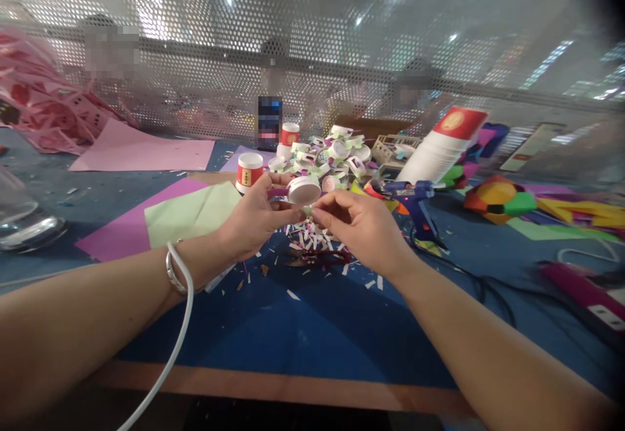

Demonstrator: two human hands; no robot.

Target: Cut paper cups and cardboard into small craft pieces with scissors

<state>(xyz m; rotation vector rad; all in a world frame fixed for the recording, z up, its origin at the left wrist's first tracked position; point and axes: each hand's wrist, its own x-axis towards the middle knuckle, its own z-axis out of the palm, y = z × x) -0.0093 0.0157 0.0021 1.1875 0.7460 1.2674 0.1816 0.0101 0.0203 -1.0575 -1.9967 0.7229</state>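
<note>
My left hand (pixel 256 213) is closed around a short, round white piece of paper cup (pixel 303 191), whose pale disc faces me. At the lower right of that piece, my right hand (pixel 359 222) pinches thumb and forefinger together. A small bit of pale green paper strip (pixel 308 210) shows at those fingertips, partly hidden. Under the hands are many paper scraps (pixel 317 239) and a pair of dark red scissors (pixel 319 258). Just behind lies a heap of similar cup pieces (pixel 336 151) with green and purple paper bits.
A blue glue gun (pixel 415 200) with a black cable stands right of my hands. Stacked paper cups (pixel 434 148) lean behind it. Green paper (pixel 195 209) and purple paper (pixel 114 232) lie left, near a red-and-white cup (pixel 250 170). A phone (pixel 270 122) stands at the back.
</note>
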